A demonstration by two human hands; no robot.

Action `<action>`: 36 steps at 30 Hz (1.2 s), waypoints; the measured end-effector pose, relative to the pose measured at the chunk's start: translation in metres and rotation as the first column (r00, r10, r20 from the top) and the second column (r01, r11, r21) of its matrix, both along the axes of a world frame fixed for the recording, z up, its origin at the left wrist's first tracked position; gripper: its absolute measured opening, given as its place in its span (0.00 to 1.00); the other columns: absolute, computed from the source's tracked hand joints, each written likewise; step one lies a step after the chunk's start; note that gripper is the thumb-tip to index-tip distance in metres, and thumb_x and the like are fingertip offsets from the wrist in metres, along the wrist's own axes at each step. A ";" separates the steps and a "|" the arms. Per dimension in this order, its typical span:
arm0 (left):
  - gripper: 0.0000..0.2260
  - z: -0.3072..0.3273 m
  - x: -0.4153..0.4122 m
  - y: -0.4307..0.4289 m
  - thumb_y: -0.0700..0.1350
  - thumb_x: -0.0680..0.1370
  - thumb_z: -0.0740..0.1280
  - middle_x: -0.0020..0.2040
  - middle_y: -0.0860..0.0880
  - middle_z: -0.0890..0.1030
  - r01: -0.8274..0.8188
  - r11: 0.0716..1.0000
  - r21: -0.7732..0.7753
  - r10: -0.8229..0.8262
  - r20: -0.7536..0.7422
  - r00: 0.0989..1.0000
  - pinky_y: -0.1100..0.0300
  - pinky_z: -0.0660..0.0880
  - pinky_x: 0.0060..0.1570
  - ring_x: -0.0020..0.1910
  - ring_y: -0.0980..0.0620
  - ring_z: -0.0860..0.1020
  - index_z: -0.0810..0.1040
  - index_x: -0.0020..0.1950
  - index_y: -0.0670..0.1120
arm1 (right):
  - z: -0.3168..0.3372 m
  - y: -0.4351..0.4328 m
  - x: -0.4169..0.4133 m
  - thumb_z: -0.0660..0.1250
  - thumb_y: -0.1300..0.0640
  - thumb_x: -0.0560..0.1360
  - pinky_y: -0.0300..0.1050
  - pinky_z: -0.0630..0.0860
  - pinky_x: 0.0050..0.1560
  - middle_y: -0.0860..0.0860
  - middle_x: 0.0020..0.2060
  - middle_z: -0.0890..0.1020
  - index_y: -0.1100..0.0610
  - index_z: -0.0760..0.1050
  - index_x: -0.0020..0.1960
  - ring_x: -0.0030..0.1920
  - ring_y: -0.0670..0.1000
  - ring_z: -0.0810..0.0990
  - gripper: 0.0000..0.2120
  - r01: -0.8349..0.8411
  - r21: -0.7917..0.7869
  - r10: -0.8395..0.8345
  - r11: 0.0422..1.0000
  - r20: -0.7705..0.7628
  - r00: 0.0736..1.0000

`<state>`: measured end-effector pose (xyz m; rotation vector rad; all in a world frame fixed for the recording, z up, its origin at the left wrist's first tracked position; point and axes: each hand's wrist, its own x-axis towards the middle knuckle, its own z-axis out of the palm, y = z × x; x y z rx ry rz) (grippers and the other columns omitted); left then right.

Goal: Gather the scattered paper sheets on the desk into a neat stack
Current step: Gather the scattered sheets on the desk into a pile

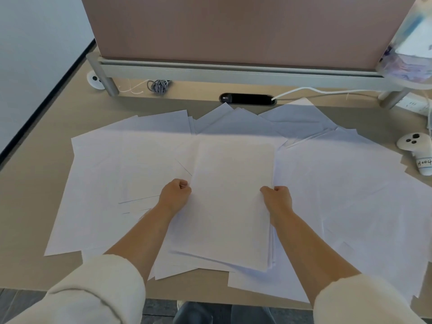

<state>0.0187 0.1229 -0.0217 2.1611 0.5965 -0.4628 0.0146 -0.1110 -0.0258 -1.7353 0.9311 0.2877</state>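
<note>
You have a partial stack [231,195] in the middle of the desk [30,206], lying on top of the spread of paper, with its near edge close to you and its long sides running away from you. Your left hand [175,195] is curled at the stack's left edge and your right hand [278,197] at its right edge, thumb on top. Both grip the pile by its sides about midway along, and neither holds anything else. This looks like the squaring step: the lower sheets fan out at the near right corner, so the pile isn't flush yet. Many loose sheets [339,195] lie overlapped to the left, to the right and on the far side toward the partition [233,26], so most of the gathering is yet to do. Next, you'll probably need to tap the edges true, then draw in the outer sheets. Go carefully on the right, where the paper reaches almost to the white controller [418,155].
</note>
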 end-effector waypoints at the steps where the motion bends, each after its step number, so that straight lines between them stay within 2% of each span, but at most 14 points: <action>1: 0.16 0.000 0.000 0.000 0.42 0.77 0.61 0.58 0.44 0.78 0.002 1.000 0.006 -0.002 0.007 1.000 0.51 0.75 0.58 0.57 0.41 0.77 0.73 0.64 0.42 | -0.001 0.000 -0.001 0.65 0.57 0.71 0.40 0.66 0.29 0.54 0.32 0.69 0.56 0.62 0.36 0.30 0.53 0.68 0.12 0.016 0.030 -0.016 0.999 -0.002 1.000; 3: 0.15 -0.001 0.001 0.000 0.42 0.77 0.62 0.56 0.47 0.77 0.004 1.000 0.023 -0.004 0.013 1.000 0.52 0.75 0.56 0.56 0.42 0.77 0.74 0.64 0.43 | -0.002 -0.001 -0.003 0.69 0.54 0.70 0.46 0.77 0.37 0.58 0.41 0.78 0.60 0.71 0.47 0.38 0.57 0.78 0.12 0.024 0.132 -0.020 0.991 -0.032 0.999; 5: 0.12 -0.001 0.003 0.001 0.43 0.78 0.61 0.51 0.48 0.77 0.004 1.000 0.016 -0.004 0.008 1.000 0.53 0.75 0.53 0.53 0.43 0.77 0.75 0.60 0.44 | 0.001 -0.002 -0.005 0.69 0.58 0.73 0.46 0.78 0.40 0.58 0.44 0.80 0.62 0.73 0.54 0.41 0.57 0.80 0.13 -0.008 0.268 0.019 0.963 -0.041 0.999; 7: 0.07 0.001 0.007 0.000 0.46 0.78 0.61 0.43 0.48 0.77 -0.010 1.000 -0.010 0.010 0.003 1.000 0.55 0.73 0.47 0.44 0.43 0.76 0.76 0.49 0.45 | 0.005 -0.006 -0.006 0.67 0.61 0.75 0.44 0.79 0.37 0.56 0.41 0.82 0.63 0.76 0.54 0.38 0.55 0.81 0.09 -0.051 0.422 0.048 0.905 0.018 0.999; 9: 0.13 0.005 0.012 0.000 0.48 0.80 0.58 0.42 0.43 0.77 0.004 1.000 -0.021 -0.004 -0.001 1.000 0.54 0.73 0.47 0.42 0.44 0.74 0.75 0.43 0.42 | 0.011 -0.012 -0.004 0.64 0.60 0.77 0.43 0.80 0.35 0.54 0.37 0.84 0.62 0.78 0.51 0.35 0.52 0.83 0.07 -0.072 0.571 0.023 0.818 0.093 0.995; 12: 0.18 0.013 0.020 -0.003 0.50 0.82 0.54 0.51 0.41 0.77 0.013 1.000 0.008 -0.013 0.038 0.999 0.54 0.70 0.53 0.50 0.42 0.75 0.79 0.51 0.39 | 0.015 -0.018 0.005 0.62 0.59 0.77 0.42 0.81 0.36 0.53 0.32 0.84 0.59 0.80 0.44 0.31 0.50 0.83 0.09 -0.061 0.657 -0.037 0.752 0.134 0.990; 15: 0.12 0.015 0.032 -0.004 0.48 0.81 0.58 0.59 0.44 0.75 -0.028 0.999 -0.036 0.033 0.129 0.991 0.56 0.67 0.57 0.58 0.44 0.73 0.76 0.59 0.45 | 0.021 -0.022 0.010 0.61 0.61 0.76 0.40 0.79 0.31 0.52 0.29 0.82 0.57 0.83 0.31 0.27 0.49 0.81 0.18 -0.056 0.663 -0.058 0.747 0.148 0.987; 18: 0.19 0.013 0.048 -0.010 0.47 0.79 0.62 0.67 0.44 0.71 -0.062 0.994 -0.090 0.071 0.101 0.992 0.51 0.69 0.63 0.63 0.44 0.72 0.69 0.68 0.44 | 0.020 -0.030 0.008 0.60 0.63 0.75 0.41 0.78 0.29 0.52 0.27 0.81 0.59 0.79 0.38 0.25 0.50 0.79 0.11 -0.018 0.640 -0.064 0.768 0.105 0.992; 23: 0.06 0.016 0.065 -0.026 0.43 0.79 0.62 0.43 0.47 0.72 -0.392 0.820 -0.417 0.383 -0.110 0.917 0.54 0.75 0.45 0.38 0.51 0.74 0.72 0.55 0.44 | 0.004 -0.040 0.005 0.61 0.64 0.76 0.46 0.79 0.35 0.54 0.35 0.84 0.60 0.77 0.50 0.35 0.54 0.82 0.07 0.030 0.583 -0.052 0.812 0.022 0.998; 25: 0.03 0.017 0.066 -0.032 0.41 0.79 0.62 0.39 0.47 0.69 -0.473 0.721 -0.507 0.447 -0.180 0.876 0.58 0.74 0.38 0.34 0.52 0.72 0.72 0.47 0.42 | 0.000 -0.042 0.007 0.60 0.66 0.77 0.49 0.79 0.40 0.55 0.41 0.82 0.60 0.75 0.56 0.41 0.55 0.81 0.09 0.026 0.541 -0.048 0.841 0.027 0.999; 27: 0.07 0.017 0.068 -0.035 0.40 0.79 0.62 0.35 0.47 0.67 -0.523 0.639 -0.563 0.487 -0.230 0.843 0.59 0.74 0.35 0.33 0.51 0.70 0.70 0.41 0.43 | -0.001 -0.043 0.010 0.59 0.68 0.78 0.54 0.78 0.49 0.56 0.46 0.81 0.60 0.74 0.59 0.46 0.57 0.80 0.12 -0.005 0.477 -0.020 0.879 0.048 0.999; 29: 0.07 0.017 0.071 -0.038 0.40 0.79 0.63 0.36 0.46 0.67 -0.555 0.583 -0.594 0.521 -0.251 0.816 0.59 0.75 0.36 0.34 0.51 0.71 0.70 0.40 0.43 | -0.002 -0.043 0.013 0.59 0.69 0.78 0.58 0.76 0.57 0.58 0.51 0.80 0.60 0.73 0.61 0.51 0.60 0.79 0.14 -0.014 0.417 -0.009 0.909 0.053 0.999; 32: 0.04 0.014 0.075 -0.040 0.41 0.78 0.64 0.38 0.46 0.70 -0.544 0.611 -0.575 0.505 -0.247 0.827 0.60 0.73 0.35 0.34 0.51 0.72 0.72 0.44 0.42 | -0.007 -0.043 0.014 0.59 0.69 0.77 0.60 0.74 0.60 0.59 0.56 0.79 0.59 0.73 0.61 0.54 0.61 0.78 0.14 -0.010 0.361 -0.007 0.932 0.046 0.999; 36: 0.07 0.009 0.076 -0.043 0.40 0.75 0.66 0.36 0.47 0.70 -0.472 0.686 -0.554 0.428 -0.217 0.877 0.61 0.62 0.29 0.30 0.51 0.67 0.72 0.38 0.44 | -0.010 -0.045 0.013 0.60 0.69 0.77 0.58 0.75 0.60 0.58 0.55 0.79 0.60 0.73 0.62 0.54 0.60 0.78 0.15 0.014 0.380 -0.030 0.925 0.037 0.999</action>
